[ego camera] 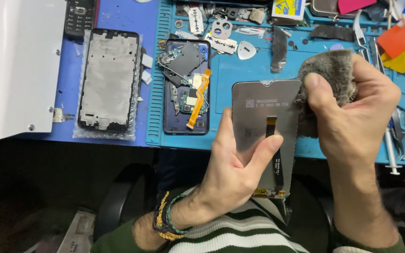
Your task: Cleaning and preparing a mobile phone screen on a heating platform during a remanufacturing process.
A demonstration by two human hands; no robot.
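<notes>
At frame centre, the left hand [230, 164] grips the phone display panel [264, 122], back up, while the right hand [352, 112] pinches a grey cloth [329, 75] against its upper corner; hard rubbing could tear the flex cable [273, 150].

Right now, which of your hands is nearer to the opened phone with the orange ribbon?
Left. The left hand holds the screen panel just right of the opened phone; the right hand, gripping a grey cloth, is farther right.

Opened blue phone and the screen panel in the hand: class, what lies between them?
Head view: only bare blue repair mat separates the opened phone from the screen panel held by the left hand.
</notes>
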